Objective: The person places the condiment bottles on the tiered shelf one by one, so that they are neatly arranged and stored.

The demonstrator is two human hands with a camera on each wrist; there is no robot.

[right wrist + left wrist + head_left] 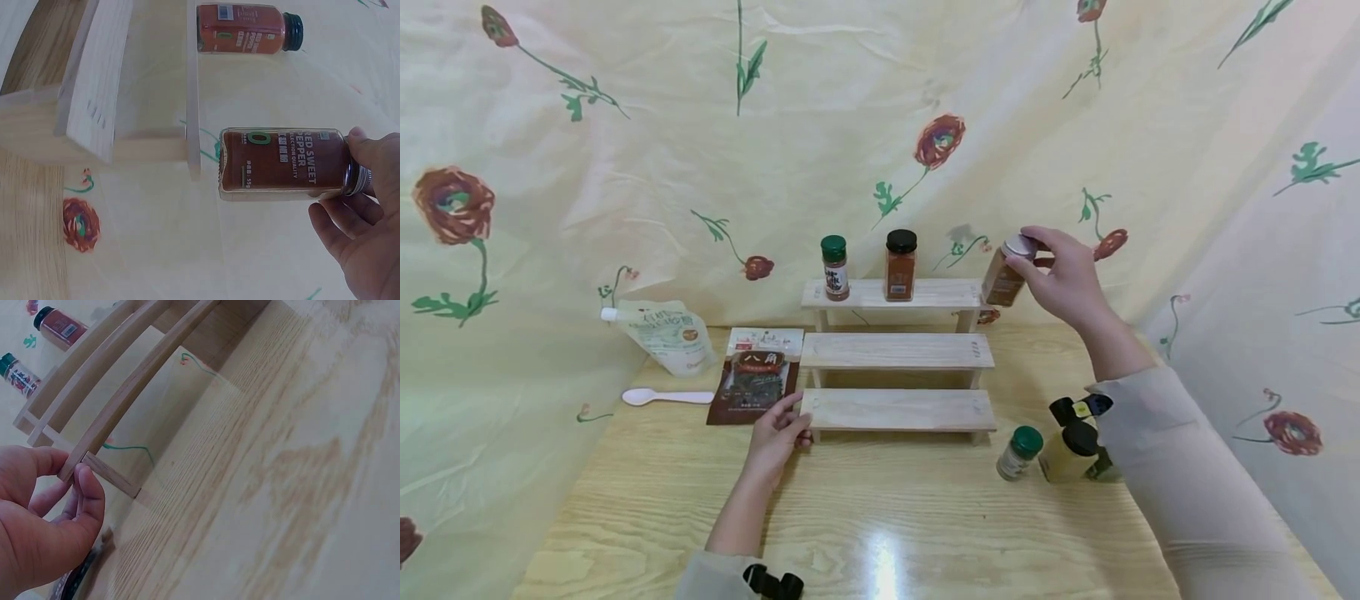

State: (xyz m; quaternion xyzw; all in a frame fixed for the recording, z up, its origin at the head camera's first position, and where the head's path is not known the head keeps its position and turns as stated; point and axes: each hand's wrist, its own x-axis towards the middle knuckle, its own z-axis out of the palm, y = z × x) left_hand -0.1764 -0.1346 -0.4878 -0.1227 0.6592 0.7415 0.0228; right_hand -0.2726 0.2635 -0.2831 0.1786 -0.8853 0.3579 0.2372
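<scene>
Beside the rack's [898, 350] top step, right hand [1063, 279] pinches a pepper jar [1003, 279] by its cap; left hand [775, 437] pinches the bottom step's end.

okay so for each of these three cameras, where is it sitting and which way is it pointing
Head: worn on the head, looking forward and down over the pale wooden table at the three-step wooden rack; both hands and forearms show.
Left wrist: low beside the left hand, looking along the rack's bottom step, which its fingers pinch at the end.
Right wrist: behind the right hand, facing the rack's top step; fingers grip the silver-capped glass jar of red spice.
Shared: the black-lidded red spice jar on the top step appears in all three.
</scene>
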